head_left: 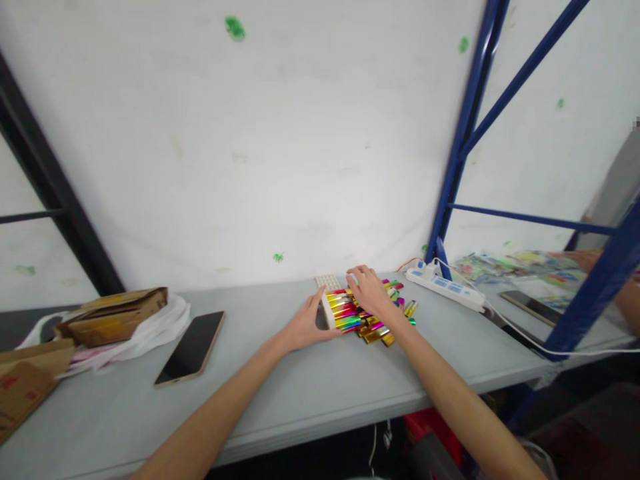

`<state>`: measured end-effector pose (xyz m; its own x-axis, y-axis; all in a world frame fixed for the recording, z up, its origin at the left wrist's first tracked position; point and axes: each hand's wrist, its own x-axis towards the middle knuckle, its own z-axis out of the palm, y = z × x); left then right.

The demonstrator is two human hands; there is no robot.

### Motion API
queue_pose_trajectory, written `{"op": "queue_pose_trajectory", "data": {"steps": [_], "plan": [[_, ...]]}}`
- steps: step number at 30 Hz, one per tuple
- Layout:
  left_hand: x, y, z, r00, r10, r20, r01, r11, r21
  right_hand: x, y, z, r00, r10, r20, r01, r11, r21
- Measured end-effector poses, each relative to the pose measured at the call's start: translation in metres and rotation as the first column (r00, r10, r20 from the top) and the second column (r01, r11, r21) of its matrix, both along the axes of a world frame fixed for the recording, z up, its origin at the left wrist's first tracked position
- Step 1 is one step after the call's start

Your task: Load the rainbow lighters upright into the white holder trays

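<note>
My left hand grips a white holder from its left side, with the thumb at the near edge and the fingers at the far edge. A row of shiny metallic tubes in gold, red, green and pink sticks out of the holder to the right. Above the tubes' right ends is my right hand, its fingers bent inward; whatever is at the fingertips is hidden. Under and beside that hand lies a loose heap of similar shiny tubes. Behind the holder sits a white grid-like rack.
On the grey table lie a phone, a cardboard box on a white plastic bag, and a power strip with a trailing cable. A blue metal frame stands at right; beyond it shows another person's arm.
</note>
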<state>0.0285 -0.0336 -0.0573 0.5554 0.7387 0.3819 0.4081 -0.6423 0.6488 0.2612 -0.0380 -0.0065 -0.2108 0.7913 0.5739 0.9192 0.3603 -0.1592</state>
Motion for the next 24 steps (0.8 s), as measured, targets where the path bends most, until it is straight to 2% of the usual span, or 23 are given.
{"op": "queue_pose_trajectory", "data": {"steps": [2, 4, 6, 9, 17, 24], "plan": [[0.001, 0.001, -0.002, 1.0, -0.001, 0.002, 0.001, 1.0, 0.008, -0.019, -0.001, -0.005, 0.994, 0.105, -0.028, -0.105, 0.994, 0.027], [0.001, 0.001, -0.002, 1.0, 0.0, 0.018, 0.0, 1.0, 0.011, -0.036, -0.001, -0.015, 0.976, 0.202, 0.082, -0.203, 0.979, 0.0], [0.002, 0.0, -0.001, 1.0, 0.0, 0.027, 0.0, 1.0, 0.008, -0.045, 0.001, -0.025, 0.939, 0.249, 0.236, -0.246, 0.968, -0.044], [0.002, -0.002, 0.002, 1.0, 0.006, 0.015, -0.006, 1.0, -0.003, -0.046, 0.006, -0.034, 0.918, 0.23, 0.323, -0.217, 0.973, -0.074], [0.004, -0.005, 0.006, 0.999, 0.026, -0.032, -0.026, 1.0, -0.007, -0.028, 0.014, -0.033, 0.952, 0.153, 0.265, -0.108, 0.979, -0.175], [0.003, -0.009, 0.01, 0.999, 0.03, -0.035, -0.03, 1.0, -0.005, -0.015, 0.014, -0.026, 0.995, 0.078, 0.07, -0.062, 0.976, -0.208]]}}
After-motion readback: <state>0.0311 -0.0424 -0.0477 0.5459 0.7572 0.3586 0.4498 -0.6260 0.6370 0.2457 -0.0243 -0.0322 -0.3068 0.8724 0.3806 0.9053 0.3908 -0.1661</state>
